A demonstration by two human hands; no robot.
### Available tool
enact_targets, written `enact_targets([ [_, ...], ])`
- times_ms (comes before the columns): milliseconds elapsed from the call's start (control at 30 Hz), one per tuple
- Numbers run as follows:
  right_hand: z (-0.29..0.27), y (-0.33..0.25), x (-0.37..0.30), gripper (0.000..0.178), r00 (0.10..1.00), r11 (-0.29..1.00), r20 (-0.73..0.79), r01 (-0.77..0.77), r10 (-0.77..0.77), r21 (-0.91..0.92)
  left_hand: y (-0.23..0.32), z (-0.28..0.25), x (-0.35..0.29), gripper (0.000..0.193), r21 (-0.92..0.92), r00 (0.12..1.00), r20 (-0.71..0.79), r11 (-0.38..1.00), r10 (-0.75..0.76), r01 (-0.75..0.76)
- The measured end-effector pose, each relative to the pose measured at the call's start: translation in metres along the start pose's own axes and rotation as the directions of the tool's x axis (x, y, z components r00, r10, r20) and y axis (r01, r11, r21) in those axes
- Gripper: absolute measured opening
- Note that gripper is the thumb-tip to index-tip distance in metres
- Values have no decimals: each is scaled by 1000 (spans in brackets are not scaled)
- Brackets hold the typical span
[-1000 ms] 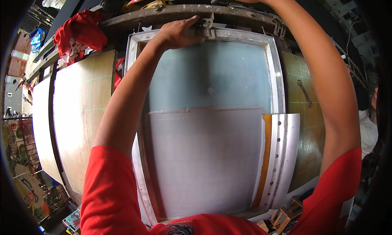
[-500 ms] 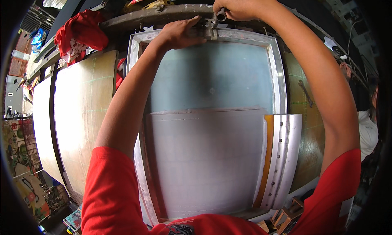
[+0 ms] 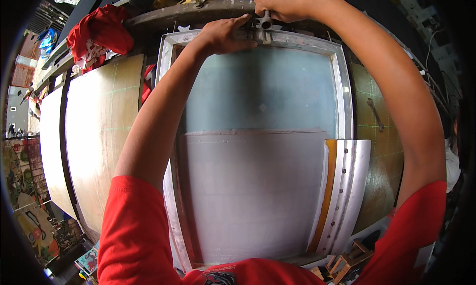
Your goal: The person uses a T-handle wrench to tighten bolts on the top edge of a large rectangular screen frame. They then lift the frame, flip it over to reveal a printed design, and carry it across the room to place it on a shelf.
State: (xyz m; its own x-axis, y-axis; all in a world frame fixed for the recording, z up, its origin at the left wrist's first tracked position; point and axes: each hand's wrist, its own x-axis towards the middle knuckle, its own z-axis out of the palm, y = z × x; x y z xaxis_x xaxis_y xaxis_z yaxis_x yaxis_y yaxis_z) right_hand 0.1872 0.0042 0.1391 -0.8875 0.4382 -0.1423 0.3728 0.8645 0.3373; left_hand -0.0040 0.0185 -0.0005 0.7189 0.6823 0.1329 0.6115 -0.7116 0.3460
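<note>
Crumpled red cloth, upper left

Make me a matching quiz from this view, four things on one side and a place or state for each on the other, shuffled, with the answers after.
Things:
1. Right hand
2. Wrench
3. Red cloth
4. Left hand

Places or states:
A. Bunched up at the upper left
B. Over the frame's top edge
C. Closed around a metal tool
D. Lying on the board to the right

Right pairs: 1-C, 2-D, 3-A, 4-B
</note>
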Motion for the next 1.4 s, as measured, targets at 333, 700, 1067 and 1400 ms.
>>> enact_targets([
  [333, 18, 7, -25, 4, 971, 989, -191, 145, -145, -14, 6, 1, -1, 90, 23, 999, -8, 999, -33, 33],
  [700, 15, 4, -14, 15, 975, 971, -71, -200, 210, 128, 4, 1, 0, 91, 9, 1000, -6, 999, -30, 31],
  [1067, -9, 5, -18, 14, 972, 972, -98, -201, 213, 125, 10, -8, -3, 88, 16, 996, 54, 997, -75, 74],
  [1400, 11, -5, 4, 15, 987, 995, -126, -95, 99, 39, 13, -10, -3, 83, 6, 997, 52, 999, -54, 54],
])
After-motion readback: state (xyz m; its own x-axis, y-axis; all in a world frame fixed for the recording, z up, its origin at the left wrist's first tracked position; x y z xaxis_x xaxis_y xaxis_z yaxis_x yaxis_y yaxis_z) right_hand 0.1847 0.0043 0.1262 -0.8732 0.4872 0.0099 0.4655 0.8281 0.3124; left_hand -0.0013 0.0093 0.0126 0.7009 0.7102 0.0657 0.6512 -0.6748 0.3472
